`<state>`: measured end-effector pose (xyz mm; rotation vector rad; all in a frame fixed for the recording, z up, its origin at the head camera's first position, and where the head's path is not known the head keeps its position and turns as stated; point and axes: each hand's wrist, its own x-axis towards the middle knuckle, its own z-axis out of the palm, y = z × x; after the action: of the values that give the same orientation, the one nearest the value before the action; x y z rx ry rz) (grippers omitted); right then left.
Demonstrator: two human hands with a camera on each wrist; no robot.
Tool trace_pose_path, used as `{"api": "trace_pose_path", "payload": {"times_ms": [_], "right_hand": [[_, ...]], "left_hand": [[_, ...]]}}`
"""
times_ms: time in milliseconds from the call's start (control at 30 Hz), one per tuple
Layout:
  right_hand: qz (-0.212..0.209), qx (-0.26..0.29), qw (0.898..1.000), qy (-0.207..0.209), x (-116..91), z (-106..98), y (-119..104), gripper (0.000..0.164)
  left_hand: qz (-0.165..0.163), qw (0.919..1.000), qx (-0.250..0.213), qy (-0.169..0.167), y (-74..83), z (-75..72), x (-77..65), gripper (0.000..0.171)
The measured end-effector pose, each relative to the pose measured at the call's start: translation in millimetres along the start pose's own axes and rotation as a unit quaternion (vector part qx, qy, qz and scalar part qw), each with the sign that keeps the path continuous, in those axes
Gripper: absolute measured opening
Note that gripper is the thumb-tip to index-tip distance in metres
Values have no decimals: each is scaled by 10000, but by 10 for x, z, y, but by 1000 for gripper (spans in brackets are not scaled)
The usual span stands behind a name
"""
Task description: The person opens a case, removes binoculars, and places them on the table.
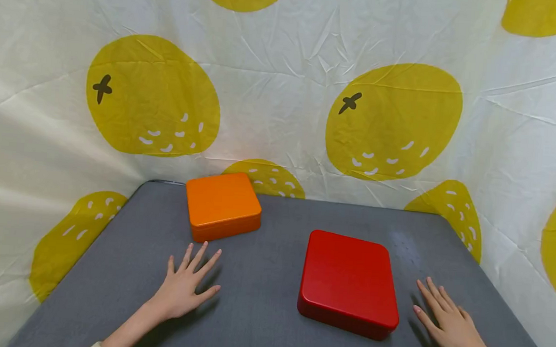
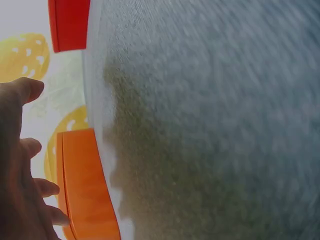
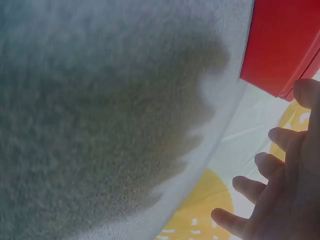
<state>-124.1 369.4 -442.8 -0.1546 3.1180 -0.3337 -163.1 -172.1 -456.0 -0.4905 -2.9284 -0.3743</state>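
Observation:
An orange box [image 1: 223,199] with rounded corners lies at the back left of the grey table [image 1: 270,280]. Just in front of it my left hand [image 1: 182,290] hovers over the cloth with its fingers spread, holding nothing. Its fingers overlap the orange box [image 2: 87,185] in the left wrist view. A larger red box [image 1: 348,283] lies right of the middle. To the right of that box my right hand [image 1: 448,325] is held above the table, fingers extended and nothing in them. The right wrist view shows the red box [image 3: 280,45] beyond the thumb.
A white cloth [image 1: 273,108] printed with large yellow fruit hangs behind the table and along both sides. The red box stands between the two hands, and the orange box sits close to the table's back edge.

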Motion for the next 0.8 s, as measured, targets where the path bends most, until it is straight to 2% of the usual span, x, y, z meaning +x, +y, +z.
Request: {"api": "trace_pose_path", "payload": {"times_ms": [200,333,500,633,800], "right_hand": [[92,16,9999,-112,15,-8,-56,67],[-16,77,10000,20,19,-10,-75,64],[-170,444,9985,256,17,3,-111,57],[-181,732,9969,242,27,18,-129,56],[-123,978,9950,149,37,17,-152,57]], "left_hand": [[71,10000,-25,35,68,-16,5,71],[74,9999,-110,61,112,-29,13,70],[-62,9995,-289,-56,165,-26,23,67],[-121,9984,-535,-129,220,-29,27,66],[-155,9962,-859,-43,309,-53,37,64]]}}
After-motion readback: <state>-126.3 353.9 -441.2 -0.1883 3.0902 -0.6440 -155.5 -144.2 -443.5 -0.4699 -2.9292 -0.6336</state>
